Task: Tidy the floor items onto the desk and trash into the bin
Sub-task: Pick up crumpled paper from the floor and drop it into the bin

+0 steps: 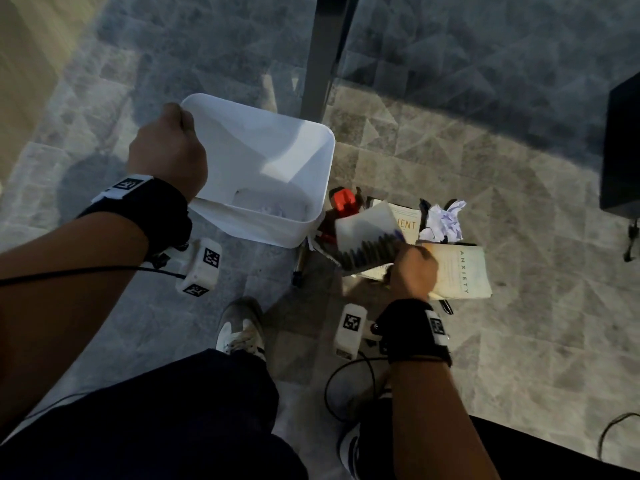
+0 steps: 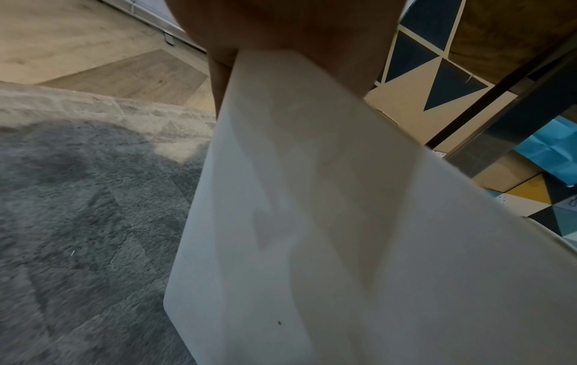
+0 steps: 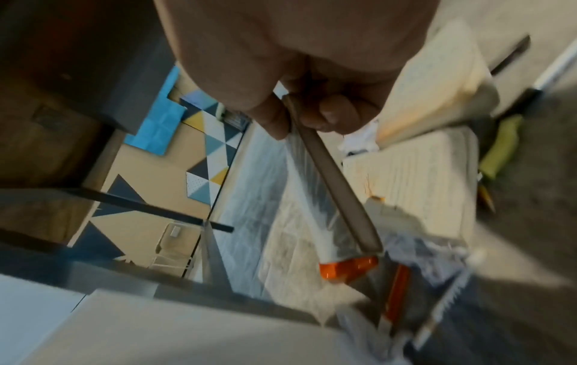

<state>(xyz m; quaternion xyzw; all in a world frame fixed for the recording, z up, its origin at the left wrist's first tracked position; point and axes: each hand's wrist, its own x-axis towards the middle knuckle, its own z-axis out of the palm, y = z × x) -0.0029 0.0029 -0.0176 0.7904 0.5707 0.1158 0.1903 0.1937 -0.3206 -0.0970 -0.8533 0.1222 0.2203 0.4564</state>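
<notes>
The rim of the white bin (image 1: 263, 168) is being clamped in the grip of the left hand (image 1: 169, 154), fingers curled over its far left corner, and the bin is being held tilted above the grey carpet (image 1: 485, 209). Crumpled paper is being carried in the bottom of the bin. Just right of the bin, a notebook (image 1: 367, 233) is being pinched at its lower edge by the grip of the right hand (image 1: 414, 268), thumb and fingers closed on it, its pages being fanned open. Under and right of the notebook, two pale books (image 1: 457, 268) are being left on the carpet, one marked ANXIETY. A crumpled paper ball (image 1: 445, 221) is lying further right of the bin, and an orange stapler (image 1: 344, 200) is sitting just beside the bin's right wall.
</notes>
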